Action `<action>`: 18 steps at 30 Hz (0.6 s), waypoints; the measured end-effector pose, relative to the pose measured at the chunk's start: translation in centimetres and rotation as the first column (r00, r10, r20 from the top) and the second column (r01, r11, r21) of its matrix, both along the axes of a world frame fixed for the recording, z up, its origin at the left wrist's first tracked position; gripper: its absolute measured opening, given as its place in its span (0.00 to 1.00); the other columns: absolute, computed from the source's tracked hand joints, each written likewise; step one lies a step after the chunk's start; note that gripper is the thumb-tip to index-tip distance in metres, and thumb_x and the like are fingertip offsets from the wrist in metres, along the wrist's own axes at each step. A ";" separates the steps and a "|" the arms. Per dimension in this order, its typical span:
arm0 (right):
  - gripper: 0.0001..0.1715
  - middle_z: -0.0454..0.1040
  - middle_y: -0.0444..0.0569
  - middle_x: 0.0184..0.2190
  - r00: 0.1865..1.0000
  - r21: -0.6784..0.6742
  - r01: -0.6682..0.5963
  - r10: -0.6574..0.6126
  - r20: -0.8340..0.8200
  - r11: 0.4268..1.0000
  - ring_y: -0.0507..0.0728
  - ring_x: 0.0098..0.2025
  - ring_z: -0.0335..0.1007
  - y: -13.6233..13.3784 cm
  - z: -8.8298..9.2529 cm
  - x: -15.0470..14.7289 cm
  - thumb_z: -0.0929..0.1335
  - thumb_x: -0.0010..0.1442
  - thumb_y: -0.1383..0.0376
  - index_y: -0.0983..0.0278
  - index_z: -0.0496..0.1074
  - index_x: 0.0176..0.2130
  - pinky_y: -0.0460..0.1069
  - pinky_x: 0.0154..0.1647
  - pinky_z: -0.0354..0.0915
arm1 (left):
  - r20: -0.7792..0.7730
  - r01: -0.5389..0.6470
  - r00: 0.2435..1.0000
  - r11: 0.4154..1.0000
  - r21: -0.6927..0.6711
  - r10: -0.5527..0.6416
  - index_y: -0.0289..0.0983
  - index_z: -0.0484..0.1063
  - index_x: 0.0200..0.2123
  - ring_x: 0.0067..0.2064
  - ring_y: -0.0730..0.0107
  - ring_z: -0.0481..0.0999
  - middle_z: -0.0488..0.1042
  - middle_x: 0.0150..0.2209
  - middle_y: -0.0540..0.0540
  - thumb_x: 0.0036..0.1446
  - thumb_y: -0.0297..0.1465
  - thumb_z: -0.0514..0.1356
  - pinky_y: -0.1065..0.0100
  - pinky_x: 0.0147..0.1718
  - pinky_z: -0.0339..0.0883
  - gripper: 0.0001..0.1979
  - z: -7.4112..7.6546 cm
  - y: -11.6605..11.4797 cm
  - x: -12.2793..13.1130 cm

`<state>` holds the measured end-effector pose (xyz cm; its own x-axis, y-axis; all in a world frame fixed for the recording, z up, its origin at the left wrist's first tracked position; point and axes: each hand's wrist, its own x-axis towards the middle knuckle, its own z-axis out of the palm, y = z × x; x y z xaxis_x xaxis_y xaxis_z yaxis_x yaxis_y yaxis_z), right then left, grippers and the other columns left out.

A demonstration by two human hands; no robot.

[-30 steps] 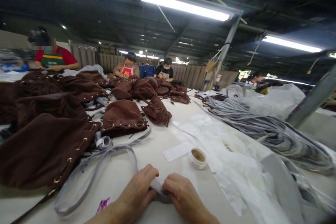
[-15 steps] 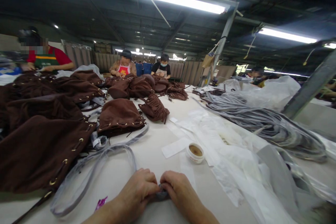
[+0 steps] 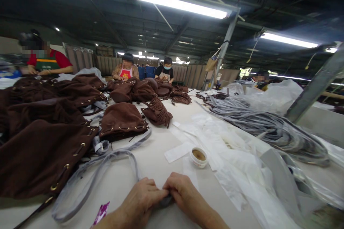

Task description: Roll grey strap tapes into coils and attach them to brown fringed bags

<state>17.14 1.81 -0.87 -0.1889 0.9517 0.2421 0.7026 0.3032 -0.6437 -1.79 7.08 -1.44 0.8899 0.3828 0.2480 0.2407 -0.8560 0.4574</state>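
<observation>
Near the table's front edge, my left hand (image 3: 143,200) and my right hand (image 3: 184,198) meet with fingertips pinched together. Between them is a small piece of the grey plastic-wrapped strap (image 3: 167,201), mostly hidden by my fingers. The rest of this strap (image 3: 88,195) curls in a loop to the left and runs back to a brown drawstring bag (image 3: 122,120) with brass eyelets. Just beyond my right hand stands a small round tub (image 3: 199,158) with a brownish content. A purple wrapper scrap (image 3: 101,213) lies beside my left forearm.
Brown bags (image 3: 40,157) are heaped on the left. A fringed brown bag (image 3: 157,112) lies mid-table. White sheets (image 3: 228,157) and a bundle of grey wrapped straps (image 3: 263,125) cover the right side, near a metal post (image 3: 311,89). Several people work across the table.
My hands have shifted slightly, with the fingertips now closer together over the strap piece. The view has tilted a little; the bags and tub stay in place.
</observation>
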 end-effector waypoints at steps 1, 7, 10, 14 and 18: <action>0.17 0.75 0.48 0.30 1.000 0.007 -0.004 0.003 0.009 1.000 0.54 0.34 0.70 0.1 -0.1 0.1 0.63 0.50 0.80 0.65 0.77 0.30 0.46 0.36 0.61 | 0.005 -0.021 1.000 0.999 -0.036 0.021 0.41 0.71 0.43 0.35 0.63 0.70 0.75 0.32 0.46 0.59 0.22 0.50 0.65 0.36 0.56 0.15 0.0 -0.1 -0.1; 0.15 0.75 0.46 0.28 0.997 0.018 -0.070 0.071 -0.019 0.997 0.53 0.33 0.70 0.7 -0.7 0.5 0.64 0.51 0.79 0.64 0.78 0.29 0.44 0.36 0.61 | 0.131 -0.112 0.981 0.970 -0.217 0.142 0.40 0.69 0.38 0.41 0.65 0.70 0.73 0.38 0.49 0.54 0.18 0.54 0.69 0.40 0.58 0.12 -1.3 0.0 -0.2; 0.15 0.74 0.45 0.26 0.995 0.022 -0.095 0.096 -0.029 0.995 0.52 0.32 0.70 1.0 -0.7 0.7 0.65 0.50 0.80 0.64 0.77 0.28 0.44 0.35 0.60 | 0.091 -0.169 0.978 0.968 -0.185 0.188 0.38 0.69 0.34 0.38 0.65 0.69 0.71 0.32 0.48 0.51 0.16 0.55 0.69 0.36 0.57 0.12 -2.1 0.0 0.1; 0.13 0.74 0.45 0.27 0.991 0.029 -0.128 0.129 -0.033 0.991 0.52 0.32 0.69 1.0 -0.8 0.8 0.65 0.52 0.78 0.64 0.76 0.29 0.44 0.35 0.60 | 0.077 -0.259 0.960 0.956 -0.136 0.271 0.36 0.66 0.31 0.37 0.66 0.67 0.69 0.32 0.48 0.49 0.14 0.55 0.69 0.35 0.56 0.12 -2.4 -0.3 0.5; 0.13 0.73 0.44 0.28 0.985 0.035 -0.165 0.167 -0.039 0.986 0.52 0.33 0.69 0.9 -1.0 1.0 0.64 0.53 0.77 0.64 0.75 0.29 0.45 0.36 0.60 | 0.064 -0.252 0.964 0.965 -0.072 0.257 0.36 0.65 0.31 0.37 0.67 0.67 0.69 0.33 0.48 0.53 0.15 0.55 0.70 0.34 0.56 0.11 -1.9 -0.2 0.4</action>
<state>18.16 2.75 -1.88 -0.3328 0.8996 0.2827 0.6137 0.4342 -0.6594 -1.36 6.88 -3.37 0.7419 0.6109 0.2764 0.4111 -0.7401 0.5323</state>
